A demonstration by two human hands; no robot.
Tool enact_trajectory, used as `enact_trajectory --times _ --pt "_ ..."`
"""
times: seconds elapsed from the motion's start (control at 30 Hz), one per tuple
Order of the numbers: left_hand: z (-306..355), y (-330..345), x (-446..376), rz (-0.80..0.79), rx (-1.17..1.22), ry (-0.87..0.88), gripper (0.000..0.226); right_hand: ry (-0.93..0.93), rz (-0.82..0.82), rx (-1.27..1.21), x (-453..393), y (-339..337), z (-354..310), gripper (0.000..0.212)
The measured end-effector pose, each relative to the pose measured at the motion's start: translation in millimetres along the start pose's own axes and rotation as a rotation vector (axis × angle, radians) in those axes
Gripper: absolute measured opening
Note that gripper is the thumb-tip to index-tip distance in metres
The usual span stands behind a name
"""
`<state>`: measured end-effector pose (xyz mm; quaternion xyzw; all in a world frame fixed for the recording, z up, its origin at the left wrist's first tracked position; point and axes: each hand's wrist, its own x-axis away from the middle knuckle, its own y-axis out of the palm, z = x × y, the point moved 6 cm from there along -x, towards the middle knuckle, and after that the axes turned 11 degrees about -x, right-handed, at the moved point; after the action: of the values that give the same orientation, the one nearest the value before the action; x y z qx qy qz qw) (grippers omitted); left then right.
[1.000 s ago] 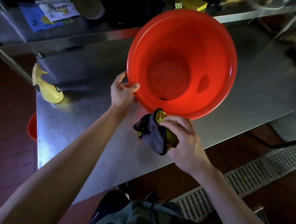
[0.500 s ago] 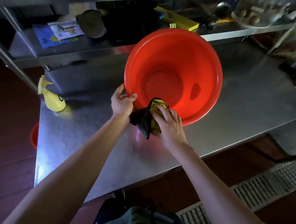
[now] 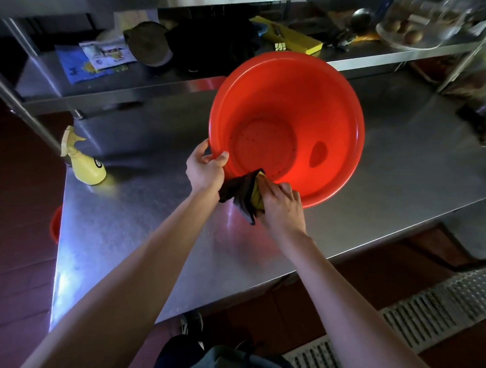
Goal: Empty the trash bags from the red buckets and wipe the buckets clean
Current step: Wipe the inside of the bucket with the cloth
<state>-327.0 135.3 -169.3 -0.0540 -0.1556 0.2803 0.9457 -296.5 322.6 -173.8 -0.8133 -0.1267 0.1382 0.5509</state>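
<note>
while pinching the bucket (image 3: 310, 108) rim between thumb and fingers, left hand (image 3: 204, 172) tilts it toward the camera, mouth up and open. right hand (image 3: 281, 207) curled round a bunched cloth (image 3: 242, 193), dark with a yellow side, pressed over the near rim just beside the left thumb. bucket propped on the steel table (image 3: 149, 235), no bag inside, dark specks dotted across the base. probably early in the wipe, rim first, base not yet reached. could tip or slide off its edge if the cloth pushes hard against a one-point rim hold on slick steel. could smear specks rather than lift them if the cloth is dry. spray bottle (image 3: 83, 165) lying well apart at the left corner, second red bucket (image 3: 55, 224) peeking below the table edge.
</note>
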Motion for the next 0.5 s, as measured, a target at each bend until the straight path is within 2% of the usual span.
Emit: enact_trajectory --times 0.17,0.3,0.4,0.5 --pt "2 -9 -3 0.011 0.01 -0.004 0.053 -0.106 0.075 0.101 15 -7 30 0.076" --pt "5 -7 -1 -0.02 0.046 0.016 0.044 -0.135 0.145 0.12 26 -24 59 0.064" --pt "7 -4 2 -0.002 0.045 0.023 0.04 -0.129 0.121 0.132 24 -26 61 0.066" --pt "7 -5 -1 0.019 0.047 0.001 0.047 -0.11 0.084 0.09 20 -25 50 0.08"
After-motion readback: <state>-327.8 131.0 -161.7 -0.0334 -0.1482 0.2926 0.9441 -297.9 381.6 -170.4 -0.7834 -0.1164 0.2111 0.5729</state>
